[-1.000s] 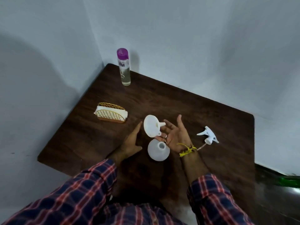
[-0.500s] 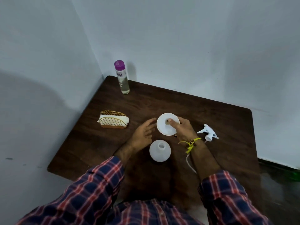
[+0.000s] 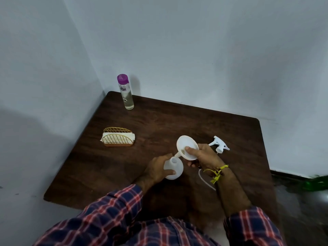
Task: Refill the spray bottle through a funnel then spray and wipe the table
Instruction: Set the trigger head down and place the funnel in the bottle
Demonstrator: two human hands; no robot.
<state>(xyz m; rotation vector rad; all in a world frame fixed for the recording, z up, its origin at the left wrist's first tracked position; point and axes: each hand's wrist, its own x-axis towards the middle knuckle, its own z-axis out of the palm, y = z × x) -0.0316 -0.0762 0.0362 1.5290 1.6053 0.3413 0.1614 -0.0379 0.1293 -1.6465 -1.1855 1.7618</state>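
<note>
The round white spray bottle (image 3: pixel 175 170) stands uncapped on the dark wooden table (image 3: pixel 159 121), and my left hand (image 3: pixel 157 170) grips its left side. My right hand (image 3: pixel 204 156) holds the white funnel (image 3: pixel 187 147) by its rim, thumb inside the cone. The funnel is tilted, its spout pointing down-left at the bottle's open neck. The white trigger spray head (image 3: pixel 219 145) lies on the table to the right, its thin tube trailing past my right wrist. A clear refill bottle (image 3: pixel 125 92) with a purple cap stands upright at the far left corner.
A gold wire holder (image 3: pixel 118 138) with folded white napkins sits at the table's left side. Walls close off the table on the left and back. A green object (image 3: pixel 317 183) lies blurred on the floor at the right.
My left hand has closed on the bottle. My right hand has brought the funnel down and tipped it, so its spout now points at the bottle's neck.
</note>
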